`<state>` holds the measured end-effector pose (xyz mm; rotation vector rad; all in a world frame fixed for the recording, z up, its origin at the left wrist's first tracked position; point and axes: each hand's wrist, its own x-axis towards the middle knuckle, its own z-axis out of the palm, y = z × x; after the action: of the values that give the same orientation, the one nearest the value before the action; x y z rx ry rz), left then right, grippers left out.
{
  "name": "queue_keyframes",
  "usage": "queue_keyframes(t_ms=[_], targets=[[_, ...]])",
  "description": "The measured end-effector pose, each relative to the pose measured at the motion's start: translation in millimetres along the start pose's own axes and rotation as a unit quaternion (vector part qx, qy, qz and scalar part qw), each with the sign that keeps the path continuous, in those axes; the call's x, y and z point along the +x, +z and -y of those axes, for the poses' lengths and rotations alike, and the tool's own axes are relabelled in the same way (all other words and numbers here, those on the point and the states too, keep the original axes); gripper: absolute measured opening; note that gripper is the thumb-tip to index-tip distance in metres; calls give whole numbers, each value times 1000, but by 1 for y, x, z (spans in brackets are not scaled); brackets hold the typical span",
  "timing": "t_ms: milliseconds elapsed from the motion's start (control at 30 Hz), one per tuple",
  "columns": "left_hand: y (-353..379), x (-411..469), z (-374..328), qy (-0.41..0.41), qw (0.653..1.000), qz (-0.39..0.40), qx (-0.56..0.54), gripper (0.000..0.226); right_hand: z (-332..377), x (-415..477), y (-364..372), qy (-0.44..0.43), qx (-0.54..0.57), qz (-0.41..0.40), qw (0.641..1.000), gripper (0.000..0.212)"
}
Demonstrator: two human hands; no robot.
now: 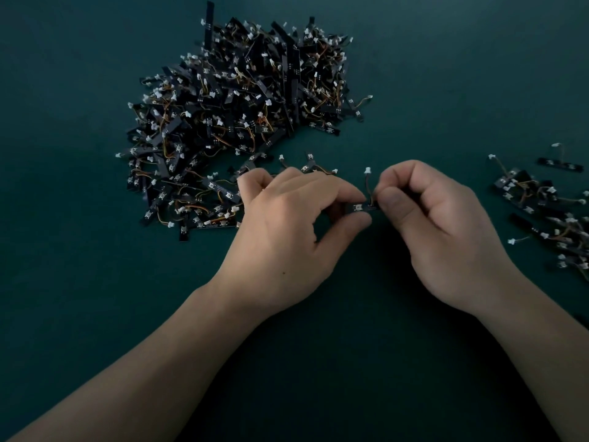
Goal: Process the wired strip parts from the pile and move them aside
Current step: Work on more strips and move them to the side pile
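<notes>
Crosswise strip (363, 207), wire (367, 183) upward

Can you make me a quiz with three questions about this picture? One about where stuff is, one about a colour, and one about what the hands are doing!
1. Where is the big pile of wired strip parts?
A) at the right edge
B) beyond the left hand, up and to the left
C) under the arms

2. What colour is the plug on the held part's wire?
A) red
B) blue
C) white

3. What are the two hands doing?
A) both pinching one strip part
B) lying flat
C) holding nothing

Answers: 1 B, the heap lies past the left hand. 2 C, the small plug sticks up white beside the right hand. 3 A, each grip closes on the same black strip above the dark teal table.
</notes>
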<state>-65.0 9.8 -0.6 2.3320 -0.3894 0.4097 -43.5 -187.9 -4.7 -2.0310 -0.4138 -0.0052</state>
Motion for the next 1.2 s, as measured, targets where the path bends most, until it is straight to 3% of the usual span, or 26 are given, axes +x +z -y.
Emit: queue_keyframes(t_ms=[200, 433, 633, 767, 1000, 1200], targets=[[1, 2, 2, -12, 999, -29, -2, 11, 0, -1, 3, -18, 63, -45, 997, 23], [-1, 4, 2, -36, 998, -46, -28, 11, 3, -4, 7, -15, -18, -21, 1000, 33], [-1, 4, -1, -51, 997, -37, -32, 8, 3, -4, 5, -18, 15, -20, 1000, 35], [-3, 3, -6, -65, 997, -31, -37, 13, 2, -4, 5, -11, 37, -22, 999, 37], [-11, 4, -6, -77, 987, 20, -143, 27, 4, -5, 5, 8, 38, -8, 999, 39], [-7, 6, -8, -114, 986, -1, -123, 29, 7, -6, 5, 0, 26, -6, 1000, 37]])
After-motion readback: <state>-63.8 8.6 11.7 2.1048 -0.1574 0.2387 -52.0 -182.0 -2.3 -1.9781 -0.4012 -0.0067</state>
